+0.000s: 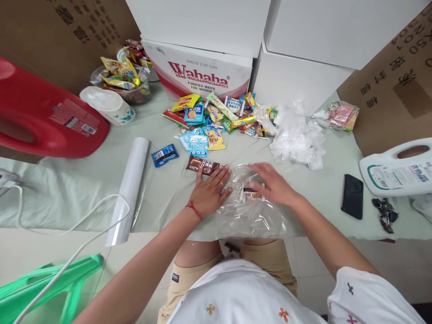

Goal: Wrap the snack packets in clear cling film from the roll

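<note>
My left hand (212, 190) lies flat with its fingers stretched out, the fingertips at the lower edge of a brown snack packet (203, 165) on the table. Under and around a small snack packet with a barcode (251, 192) spreads a sheet of clear plastic film (256, 220). Over that packet's right side is my right hand (275, 183), its fingers apart and bent; whether they touch the film I cannot tell. A blue packet (164, 155) lies to the left of the brown one. Behind is a pile of colourful snack packets (216, 114).
At the left lie a roll of film (128, 189), a white cable (77, 220), a paper cup (108, 105) and a red jug (50, 112). Crumpled clear plastic (299, 137), a black phone (352, 196), keys (385, 213) and a white bottle (398, 171) are at the right. Boxes (199, 72) stand behind.
</note>
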Available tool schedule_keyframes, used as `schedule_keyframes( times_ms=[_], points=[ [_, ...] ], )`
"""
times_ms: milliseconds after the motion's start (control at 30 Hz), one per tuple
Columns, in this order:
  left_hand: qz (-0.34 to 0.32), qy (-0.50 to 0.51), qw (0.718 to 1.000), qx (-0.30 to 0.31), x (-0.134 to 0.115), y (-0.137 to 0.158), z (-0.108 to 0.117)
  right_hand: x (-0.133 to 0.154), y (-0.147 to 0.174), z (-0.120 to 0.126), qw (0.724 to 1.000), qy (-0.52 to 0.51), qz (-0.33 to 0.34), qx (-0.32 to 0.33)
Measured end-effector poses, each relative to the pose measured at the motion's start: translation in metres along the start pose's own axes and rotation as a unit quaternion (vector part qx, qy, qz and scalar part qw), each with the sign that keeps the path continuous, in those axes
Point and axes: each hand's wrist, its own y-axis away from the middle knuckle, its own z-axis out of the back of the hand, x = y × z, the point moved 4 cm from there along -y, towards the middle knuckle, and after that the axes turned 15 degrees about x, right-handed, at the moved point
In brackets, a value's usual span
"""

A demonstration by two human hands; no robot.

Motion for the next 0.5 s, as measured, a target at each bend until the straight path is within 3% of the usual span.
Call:
schedule_keyframes(
  times_ms=[67, 133, 233, 367, 500],
  points=[
    [-0.001, -0.003, 1.000, -0.001, 0.000, 0.000, 0.000, -0.019, -0.029, 0.022, 0.991, 0.003, -0.123, -0.055],
    [0.000, -0.005, 1.000, -0.001, 0.001, 0.000, -0.001, -0.043, -0.065, 0.040, 0.962, 0.019, -0.262, -0.076],
    [0.001, -0.008, 1.000, 0.002, 0.001, 0.000, 0.000, -0.072, -0.113, 0.059, 0.918, 0.026, -0.381, -0.103],
    [0.002, -0.007, 1.000, 0.005, 0.000, 0.000, 0.001, -0.084, -0.136, 0.067, 0.903, 0.008, -0.415, -0.111],
    [0.003, 0.001, 1.000, -0.002, 0.000, 0.000, 0.001, -0.070, -0.097, 0.063, 0.930, 0.008, -0.363, -0.057]
  ],
)
